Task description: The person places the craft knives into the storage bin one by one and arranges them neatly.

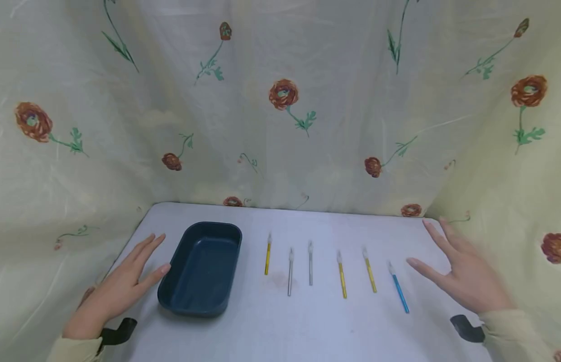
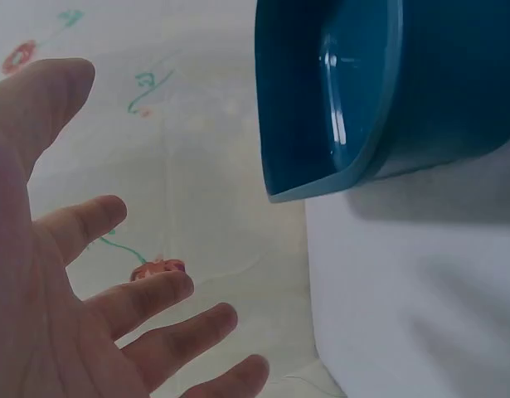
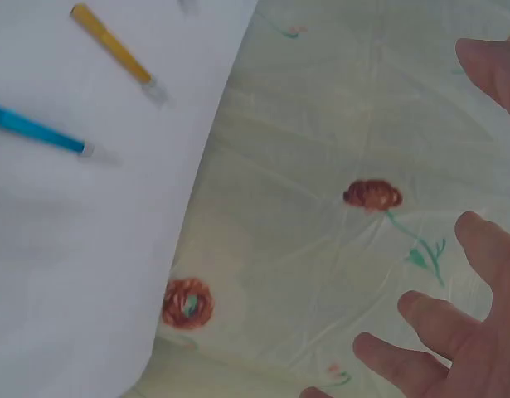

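Note:
My left hand (image 1: 122, 290) hovers at the left side of a dark blue rectangular tray (image 1: 200, 314), fingers spread and holding nothing. In the left wrist view the hand (image 2: 97, 332) is apart from the tray's rim (image 2: 321, 189). To the right of the table, my right hand (image 1: 470, 276) is raised with straight, spread fingers and no object in it. Nearest to it lies a blue craft knife (image 1: 400, 293) with a see-through tip cover. Left of that lie two gold craft knives (image 1: 371, 275), (image 1: 342, 280), two silver ones (image 1: 310, 266), (image 1: 290, 274) and another gold one (image 1: 268, 259).
The white table (image 1: 271, 332) bears the tray at left and the knives in a loose row across its middle and right. A flowered curtain (image 1: 335, 151) hangs behind the table and along both sides. Each wrist wears a black strap mount (image 1: 119, 332).

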The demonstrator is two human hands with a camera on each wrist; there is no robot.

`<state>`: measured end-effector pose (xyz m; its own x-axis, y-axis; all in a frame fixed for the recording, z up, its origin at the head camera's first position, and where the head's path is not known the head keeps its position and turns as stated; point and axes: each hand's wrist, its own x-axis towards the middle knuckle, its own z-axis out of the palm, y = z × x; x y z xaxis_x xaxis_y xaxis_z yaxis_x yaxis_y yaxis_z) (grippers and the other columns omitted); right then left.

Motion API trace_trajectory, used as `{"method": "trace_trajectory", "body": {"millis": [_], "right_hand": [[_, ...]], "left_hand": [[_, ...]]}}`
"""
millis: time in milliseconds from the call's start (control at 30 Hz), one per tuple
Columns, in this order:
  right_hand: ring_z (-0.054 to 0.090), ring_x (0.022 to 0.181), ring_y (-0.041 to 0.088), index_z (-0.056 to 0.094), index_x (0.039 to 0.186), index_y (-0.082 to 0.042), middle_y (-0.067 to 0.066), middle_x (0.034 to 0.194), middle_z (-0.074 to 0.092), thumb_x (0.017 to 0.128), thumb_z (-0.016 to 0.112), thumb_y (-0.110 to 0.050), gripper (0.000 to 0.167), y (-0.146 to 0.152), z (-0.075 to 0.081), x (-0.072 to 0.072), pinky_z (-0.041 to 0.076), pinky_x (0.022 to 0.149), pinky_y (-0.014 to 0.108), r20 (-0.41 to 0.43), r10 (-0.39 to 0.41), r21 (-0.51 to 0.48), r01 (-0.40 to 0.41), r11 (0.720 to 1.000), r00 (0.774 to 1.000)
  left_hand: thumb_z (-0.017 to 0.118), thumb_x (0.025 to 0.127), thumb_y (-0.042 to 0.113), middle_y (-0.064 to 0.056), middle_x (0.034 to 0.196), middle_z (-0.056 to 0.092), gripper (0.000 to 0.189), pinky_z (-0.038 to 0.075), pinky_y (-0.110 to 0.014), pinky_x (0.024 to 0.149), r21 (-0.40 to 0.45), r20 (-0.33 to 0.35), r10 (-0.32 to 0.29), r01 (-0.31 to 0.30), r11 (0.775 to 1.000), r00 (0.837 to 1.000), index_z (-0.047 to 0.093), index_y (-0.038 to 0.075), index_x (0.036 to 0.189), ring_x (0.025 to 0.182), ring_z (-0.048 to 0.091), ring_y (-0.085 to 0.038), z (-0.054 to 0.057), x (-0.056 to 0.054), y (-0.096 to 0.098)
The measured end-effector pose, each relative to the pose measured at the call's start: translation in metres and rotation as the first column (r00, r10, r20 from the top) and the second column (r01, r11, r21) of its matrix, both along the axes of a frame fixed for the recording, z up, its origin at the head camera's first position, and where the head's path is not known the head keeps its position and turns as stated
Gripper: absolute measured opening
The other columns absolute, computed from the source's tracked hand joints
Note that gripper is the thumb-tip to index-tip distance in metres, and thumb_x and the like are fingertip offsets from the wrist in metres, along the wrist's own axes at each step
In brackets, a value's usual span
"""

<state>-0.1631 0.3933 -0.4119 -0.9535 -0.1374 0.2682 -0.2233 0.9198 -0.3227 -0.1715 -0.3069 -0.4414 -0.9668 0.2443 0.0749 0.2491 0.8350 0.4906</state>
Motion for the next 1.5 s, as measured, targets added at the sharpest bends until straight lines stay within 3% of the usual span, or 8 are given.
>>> {"method": "trace_trajectory", "body": {"millis": [267,433,667,867,1100,1300,1500], "right_hand": [[0.036,0.152,0.059,0.024,0.176,-0.028,0.023,0.178,0.025,0.099,0.077,-0.057,0.097,-0.035,0.001,-0.006,0.04,0.105,0.081,0.008,0.042,-0.031,-0.042,0.999,0.999],[0.045,0.144,0.064,0.027,0.175,-0.032,0.023,0.177,0.026,0.097,0.082,-0.052,0.097,-0.057,-0.002,-0.011,0.045,0.105,0.08,-0.011,0.071,-0.133,-0.072,0.989,0.997],[0.045,0.152,0.047,0.034,0.173,-0.03,0.014,0.176,0.035,0.097,0.087,-0.044,0.094,-0.089,-0.012,-0.024,0.061,0.099,0.061,-0.048,0.136,-0.295,-0.144,0.945,0.99],[0.069,0.13,0.042,0.039,0.171,-0.035,0.004,0.173,0.042,0.095,0.087,-0.049,0.091,-0.116,-0.02,-0.035,0.065,0.093,0.053,-0.008,0.141,-0.39,-0.133,0.911,0.99],[0.076,0.116,0.033,0.045,0.169,-0.027,0.015,0.149,0.065,0.089,0.092,-0.05,0.095,-0.147,-0.031,-0.048,0.068,0.087,0.043,0.038,0.154,-0.489,-0.116,0.865,0.987],[0.078,0.107,0.026,0.049,0.166,-0.023,0.012,0.143,0.068,0.089,0.094,-0.044,0.091,-0.166,-0.037,-0.057,0.067,0.09,0.046,0.084,0.184,-0.52,-0.115,0.847,0.979],[0.078,0.1,0.019,0.05,0.165,-0.022,0.012,0.144,0.067,0.089,0.095,-0.035,0.09,-0.184,-0.044,-0.069,0.067,0.089,0.041,0.098,0.242,-0.557,-0.148,0.817,0.965]], "left_hand": [[0.062,0.111,0.052,-0.029,0.176,0.021,0.083,0.032,-0.087,0.112,0.054,0.049,0.003,-0.005,0.999,0.999,0.023,0.018,0.176,0.157,0.026,-0.059,-0.011,0.002,0.006],[0.062,0.112,0.051,-0.029,0.176,0.023,0.086,0.035,-0.085,0.112,0.095,0.077,0.004,-0.012,0.995,0.997,0.019,0.013,0.176,0.155,0.032,-0.057,-0.018,0.004,0.009],[0.06,0.114,0.047,-0.031,0.176,0.019,0.087,0.043,-0.079,0.111,0.164,0.124,-0.012,-0.008,0.986,0.992,0.012,0.01,0.176,0.151,0.038,-0.061,-0.029,0.003,0.008],[0.061,0.114,0.042,-0.033,0.174,0.022,0.082,0.056,-0.068,0.105,0.232,0.191,-0.042,-0.003,0.973,0.981,0.018,0.007,0.175,0.144,0.044,-0.064,-0.042,0.006,0.007],[0.065,0.112,0.037,-0.031,0.17,0.035,0.071,0.061,-0.059,0.099,0.278,0.169,-0.024,-0.024,0.96,0.985,0.033,0.01,0.169,0.139,0.054,-0.06,-0.056,0.008,0.008],[0.062,0.114,0.038,-0.029,0.17,0.036,0.063,0.056,-0.067,0.105,0.332,0.184,-0.003,-0.059,0.941,0.983,0.038,0.013,0.166,0.141,0.053,-0.059,-0.068,0.008,0.008],[0.052,0.118,0.038,-0.031,0.17,0.034,0.057,0.046,-0.071,0.114,0.345,0.191,0.011,-0.078,0.935,0.981,0.039,0.009,0.166,0.146,0.047,-0.06,-0.072,0.007,0.01]]}}
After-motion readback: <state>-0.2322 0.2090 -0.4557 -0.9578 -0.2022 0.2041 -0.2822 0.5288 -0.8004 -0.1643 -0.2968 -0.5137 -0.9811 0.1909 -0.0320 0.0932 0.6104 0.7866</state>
